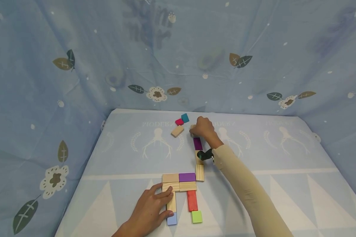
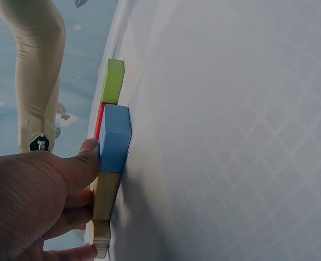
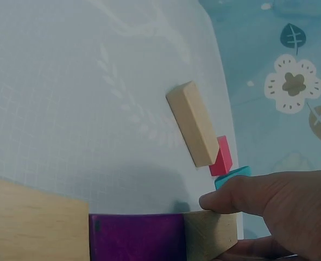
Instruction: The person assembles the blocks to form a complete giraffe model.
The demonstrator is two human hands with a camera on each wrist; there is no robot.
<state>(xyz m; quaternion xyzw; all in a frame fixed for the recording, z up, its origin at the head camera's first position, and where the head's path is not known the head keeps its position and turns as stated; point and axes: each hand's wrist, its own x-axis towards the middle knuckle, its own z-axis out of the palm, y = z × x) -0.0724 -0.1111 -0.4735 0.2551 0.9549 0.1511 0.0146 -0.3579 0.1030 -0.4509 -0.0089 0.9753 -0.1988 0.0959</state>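
Observation:
At the far end of a column of blocks, my right hand (image 1: 206, 128) pinches a plain wooden block (image 3: 206, 239) between thumb and fingers. That block touches a purple block (image 1: 197, 144), with wooden blocks (image 1: 199, 172) continuing toward me. My left hand (image 1: 149, 205) rests at the left of the nearer blocks, its fingers extended over a wooden block (image 1: 172, 200) and its thumb against a blue block (image 2: 115, 138). Two rows, with a second purple block (image 1: 187, 177), lie above the two legs. The right leg has a red block (image 1: 192, 200) and a green block (image 1: 197, 217).
Left of my right hand lie a loose wooden block (image 1: 177, 131), a red block (image 1: 179, 122) and a teal block (image 1: 185, 118), near the table's back edge. Patterned blue cloth (image 1: 178, 65) surrounds the pale table (image 1: 121, 148) at the back and sides.

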